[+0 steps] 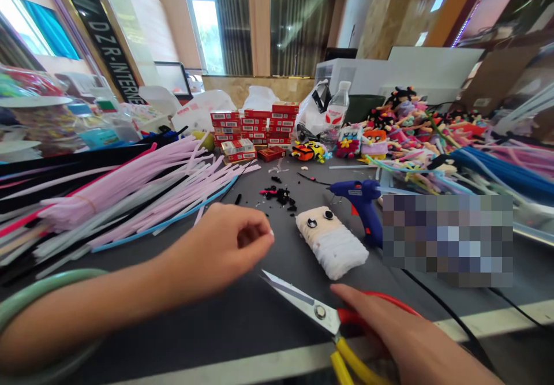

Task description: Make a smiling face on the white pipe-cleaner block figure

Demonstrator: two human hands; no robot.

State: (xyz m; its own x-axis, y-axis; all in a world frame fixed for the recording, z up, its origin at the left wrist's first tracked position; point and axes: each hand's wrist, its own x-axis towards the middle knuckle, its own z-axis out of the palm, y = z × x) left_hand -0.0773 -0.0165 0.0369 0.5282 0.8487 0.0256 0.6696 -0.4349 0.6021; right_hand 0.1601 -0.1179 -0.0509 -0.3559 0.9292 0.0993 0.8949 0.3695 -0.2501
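My left hand (236,243) is raised over the dark table, thumb and fingertips pinched together. A tiny pale spot shows at the fingertips; I cannot tell whether it is a held piece or a nail. At the front edge, my right hand (389,321) lies over the red handle of a pair of scissors (298,298), whose blades point left and look closed. Yellow handle parts show below the pivot. Just beyond the scissors lies a wrapped cream-and-white block (335,243) with two googly eyes. Neither hand touches it.
A blue glue gun (361,197) stands behind the block, its cable (437,298) running to the front edge. Black scraps (281,197) lie mid-table. Pipe cleaners (116,191) fill the left. Red boxes (255,125), a bottle (337,108) and small dolls (407,113) line the back.
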